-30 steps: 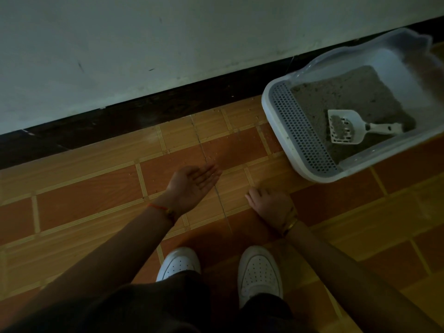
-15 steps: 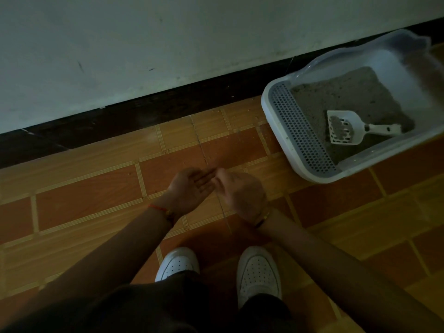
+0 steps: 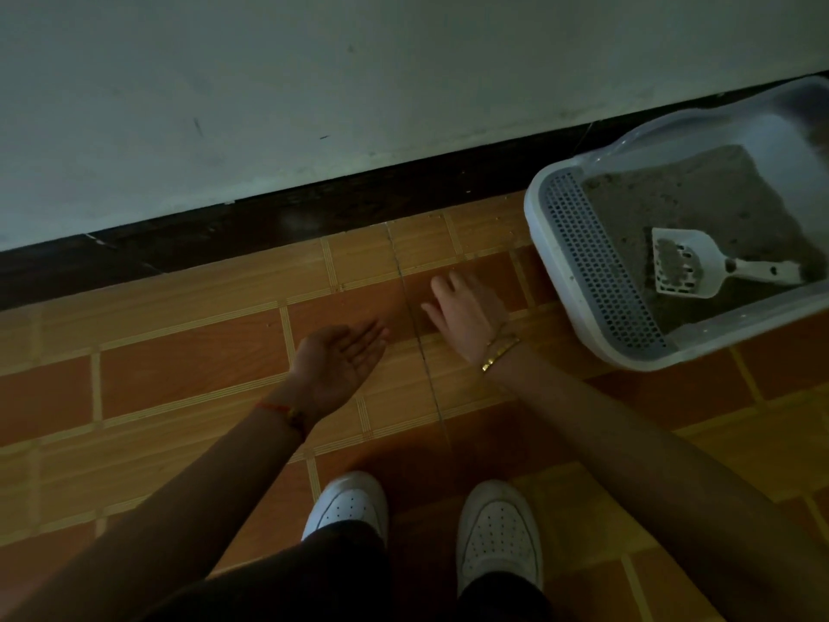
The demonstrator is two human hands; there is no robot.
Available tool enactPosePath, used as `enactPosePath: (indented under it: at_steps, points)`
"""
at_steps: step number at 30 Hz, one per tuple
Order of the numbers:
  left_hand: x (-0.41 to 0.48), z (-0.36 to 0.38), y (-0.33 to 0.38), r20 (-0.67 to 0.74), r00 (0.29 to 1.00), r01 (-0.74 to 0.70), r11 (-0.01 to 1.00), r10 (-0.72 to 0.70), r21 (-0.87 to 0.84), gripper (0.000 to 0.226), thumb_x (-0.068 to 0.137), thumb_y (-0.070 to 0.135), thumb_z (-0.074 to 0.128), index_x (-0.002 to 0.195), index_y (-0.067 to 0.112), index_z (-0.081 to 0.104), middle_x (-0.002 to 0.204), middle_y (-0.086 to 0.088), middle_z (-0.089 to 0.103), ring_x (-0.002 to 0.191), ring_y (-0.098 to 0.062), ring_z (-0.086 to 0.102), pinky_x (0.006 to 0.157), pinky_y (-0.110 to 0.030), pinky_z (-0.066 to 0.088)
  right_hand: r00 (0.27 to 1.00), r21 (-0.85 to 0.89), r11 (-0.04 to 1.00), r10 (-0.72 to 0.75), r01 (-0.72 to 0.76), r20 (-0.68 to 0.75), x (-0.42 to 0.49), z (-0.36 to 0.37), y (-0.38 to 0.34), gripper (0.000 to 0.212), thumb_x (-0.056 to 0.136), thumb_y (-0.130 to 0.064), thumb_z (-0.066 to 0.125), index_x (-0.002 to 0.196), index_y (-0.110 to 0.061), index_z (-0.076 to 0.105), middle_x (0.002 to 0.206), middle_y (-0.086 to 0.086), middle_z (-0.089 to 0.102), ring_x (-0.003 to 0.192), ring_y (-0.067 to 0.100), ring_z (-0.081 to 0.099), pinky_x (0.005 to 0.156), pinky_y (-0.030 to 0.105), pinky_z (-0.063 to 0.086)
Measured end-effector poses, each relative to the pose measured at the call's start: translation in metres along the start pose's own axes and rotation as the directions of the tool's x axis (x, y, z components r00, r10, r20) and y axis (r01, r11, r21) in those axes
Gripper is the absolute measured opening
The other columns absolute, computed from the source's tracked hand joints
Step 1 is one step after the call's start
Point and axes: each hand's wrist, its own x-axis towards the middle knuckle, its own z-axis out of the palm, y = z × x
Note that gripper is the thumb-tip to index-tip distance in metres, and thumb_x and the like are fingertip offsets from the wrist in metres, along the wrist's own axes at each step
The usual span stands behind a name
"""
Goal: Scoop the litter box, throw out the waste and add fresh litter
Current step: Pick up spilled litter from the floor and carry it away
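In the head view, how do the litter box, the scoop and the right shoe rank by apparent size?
Largest: litter box. Then scoop and right shoe, which look alike; the shoe is nearer the camera, so unranked.

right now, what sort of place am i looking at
Likely a room in a home where a cat is kept: orange tiled floor, white wall with dark baseboard, and a litter box with a scoop lying in it.

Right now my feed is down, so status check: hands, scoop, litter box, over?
Left hand open, palm up. Right hand open, palm down, low over tiles. Scoop lies in litter box, untouched. Nothing seen blocking the box.
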Motion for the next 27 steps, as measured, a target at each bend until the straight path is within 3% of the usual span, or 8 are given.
enactPosePath:
  at_steps: [4, 7, 11, 18, 20, 22, 25, 27]
  points:
    - [-0.004, -0.013, 0.008, -0.010, 1.000, -0.028, 0.998, 0.028, -0.058, 0.032, 0.099, 0.012, 0.037, 0.107, -0.005, 0.062, 0.104, -0.018, 0.072, 0.105, -0.029, 0.064, 0.089, -0.035, 0.054, 0.973, -0.198, 0.966, -0.192, 0.166, -0.124, 0.014, 0.015, -0.009, 0.024, 0.089, -0.032, 0.059, 0.098, -0.010, 0.061, 0.100, 0.012, 0.060, 0.094, 0.028, 0.056, 0.077, 0.038, 0.047]
    - [-0.004, -0.022, 0.009, -0.008, 1.000, -0.030, 0.996, 0.029, -0.079, 0.032, 0.098, 0.012, 0.037, 0.109, -0.005, 0.062, 0.108, -0.019, 0.070, 0.103, -0.029, 0.066, 0.087, -0.035, 0.057, 0.961, -0.272, 0.942, -0.240, 0.196, -0.138, 0.014, 0.023, -0.015, 0.013, 0.084, -0.020, 0.064, 0.096, -0.014, 0.062, 0.095, 0.007, 0.061, 0.089, 0.023, 0.058, 0.077, 0.035, 0.048]
    - [-0.005, -0.027, 0.012, -0.013, 0.999, -0.037, 0.994, 0.036, -0.101, 0.032, 0.098, 0.012, 0.037, 0.108, -0.005, 0.062, 0.106, -0.018, 0.071, 0.088, -0.029, 0.073, 0.081, -0.038, 0.057, 0.932, -0.354, 0.885, -0.352, 0.301, -0.089, 0.014, 0.024, -0.019, 0.025, 0.083, -0.010, 0.043, 0.098, -0.016, 0.063, 0.093, 0.004, 0.061, 0.087, 0.019, 0.058, 0.078, 0.032, 0.047]
    - [-0.003, -0.020, 0.010, -0.018, 0.999, -0.031, 0.996, 0.029, -0.088, 0.033, 0.098, 0.012, 0.036, 0.110, -0.006, 0.062, 0.110, -0.019, 0.070, 0.097, -0.029, 0.070, 0.090, -0.036, 0.055, 0.942, -0.312, 0.896, -0.335, 0.316, -0.008, 0.019, 0.020, -0.025, 0.037, 0.085, -0.008, 0.027, 0.080, -0.016, 0.063, 0.079, 0.001, 0.061, 0.074, 0.016, 0.057, 0.071, 0.029, 0.047]
    - [-0.002, -0.018, 0.009, -0.020, 1.000, -0.024, 0.996, 0.022, -0.085, 0.034, 0.099, 0.012, 0.036, 0.112, -0.007, 0.061, 0.114, -0.020, 0.068, 0.105, -0.031, 0.065, 0.093, -0.037, 0.052, 0.924, -0.280, 0.902, -0.367, 0.328, -0.103, 0.020, 0.021, -0.026, 0.017, 0.088, -0.010, 0.046, 0.082, -0.014, 0.062, 0.080, 0.002, 0.061, 0.075, 0.018, 0.057, 0.071, 0.030, 0.047]
    - [0.000, -0.016, 0.007, -0.010, 1.000, -0.020, 0.998, 0.019, -0.064, 0.035, 0.099, 0.012, 0.035, 0.112, -0.008, 0.060, 0.114, -0.021, 0.067, 0.109, -0.032, 0.062, 0.094, -0.037, 0.049, 0.892, -0.122, 0.923, -0.384, 0.364, -0.239, 0.019, 0.020, -0.030, 0.003, 0.083, -0.012, 0.064, 0.082, -0.012, 0.061, 0.082, 0.005, 0.062, 0.075, 0.020, 0.057, 0.070, 0.032, 0.048]
    - [0.003, -0.016, 0.005, -0.027, 0.999, -0.024, 0.999, 0.023, -0.032, 0.033, 0.099, 0.013, 0.036, 0.107, -0.006, 0.061, 0.109, -0.019, 0.067, 0.105, -0.029, 0.062, 0.093, -0.037, 0.049, 0.776, -0.041, 0.834, -0.529, 0.550, -0.343, 0.009, 0.023, -0.047, 0.007, 0.085, -0.015, 0.066, 0.086, -0.010, 0.061, 0.085, 0.005, 0.062, 0.076, 0.019, 0.057, 0.072, 0.029, 0.044]
    - [0.005, -0.017, 0.006, -0.051, 0.998, -0.031, 0.999, 0.031, -0.005, 0.031, 0.100, 0.014, 0.037, 0.102, -0.004, 0.062, 0.101, -0.015, 0.066, 0.096, -0.026, 0.062, 0.089, -0.035, 0.049, 0.758, -0.009, 0.806, -0.561, 0.592, -0.331, 0.003, 0.025, -0.057, 0.015, 0.090, -0.024, 0.057, 0.088, -0.010, 0.061, 0.086, 0.004, 0.061, 0.077, 0.018, 0.054, 0.074, 0.026, 0.038]
